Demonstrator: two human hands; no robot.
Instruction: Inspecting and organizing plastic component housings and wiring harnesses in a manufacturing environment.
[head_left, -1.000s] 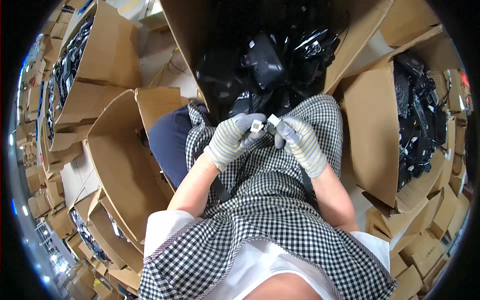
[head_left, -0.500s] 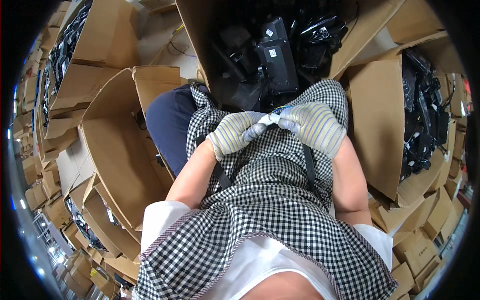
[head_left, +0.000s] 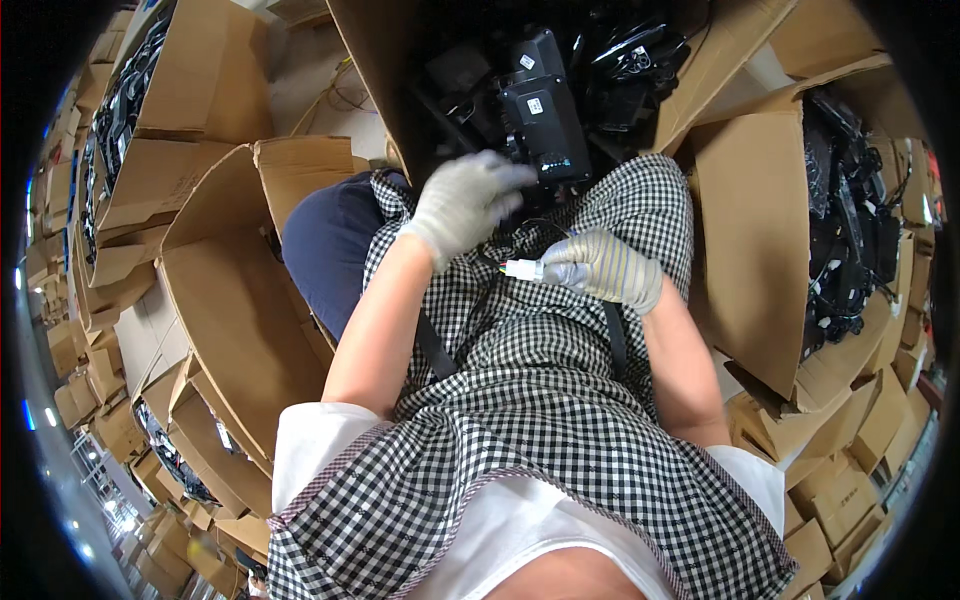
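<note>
above the lap of the checked apron [head_left: 520,345], short of the open carton's [head_left: 735,70] near edge, the right hand [head_left: 605,268] pinches a white connector [head_left: 522,269], wires at its left end. the left hand [head_left: 465,205], blurred, has its fingers loosely spread, near the black unit's [head_left: 550,130] lower edge; contact is unclear. the step looks like connector handling; the next move probably calls for a steady right pinch and slack wires.

A connector [head_left: 523,270] is above the lap [head_left: 530,345]; beyond, the front box [head_left: 728,78] holds a device [head_left: 550,118] toward its near edge. The left box [head_left: 230,310] and right box [head_left: 750,240], with parts [head_left: 845,225] inside, flank the lap.
</note>
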